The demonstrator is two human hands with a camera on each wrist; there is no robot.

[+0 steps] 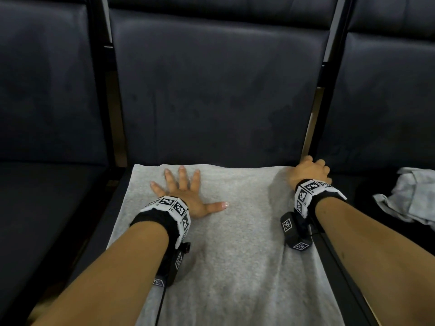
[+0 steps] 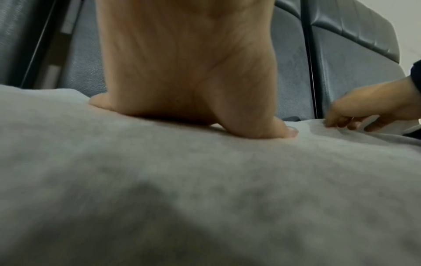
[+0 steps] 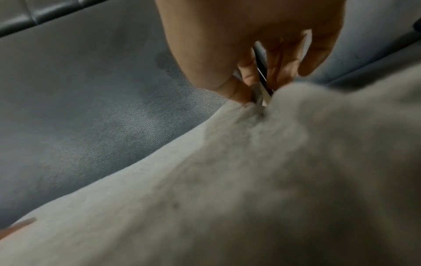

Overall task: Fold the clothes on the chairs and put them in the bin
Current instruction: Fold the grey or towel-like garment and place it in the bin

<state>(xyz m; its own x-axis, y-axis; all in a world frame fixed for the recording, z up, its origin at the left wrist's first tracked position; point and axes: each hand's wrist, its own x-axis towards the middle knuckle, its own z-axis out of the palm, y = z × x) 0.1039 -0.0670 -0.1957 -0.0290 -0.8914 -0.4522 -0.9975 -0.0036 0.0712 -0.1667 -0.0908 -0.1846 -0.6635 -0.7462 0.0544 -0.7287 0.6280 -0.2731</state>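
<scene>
We are mid-fold: one grey garment laid out, another waiting, no bin in sight.

From the head view, our left hand [image 1: 186, 196] lies spread flat on the grey garment [image 1: 235, 231] covering the chair seat [image 1: 101, 208]; a crumpled garment [image 1: 409, 196] waits on the next chair. The left wrist view shows that palm pressing down. In the right wrist view, our right hand [image 3: 262, 59] pinches the garment's far corner.

Black metal frame bars [image 1: 328, 57] run upright between the padded backrests. Pale wall [image 2: 410, 36] at far upper right, seen only from the left wrist view. Tan strip [image 1: 310, 128] beside one bar, possibly floor; too dim to tell.
</scene>
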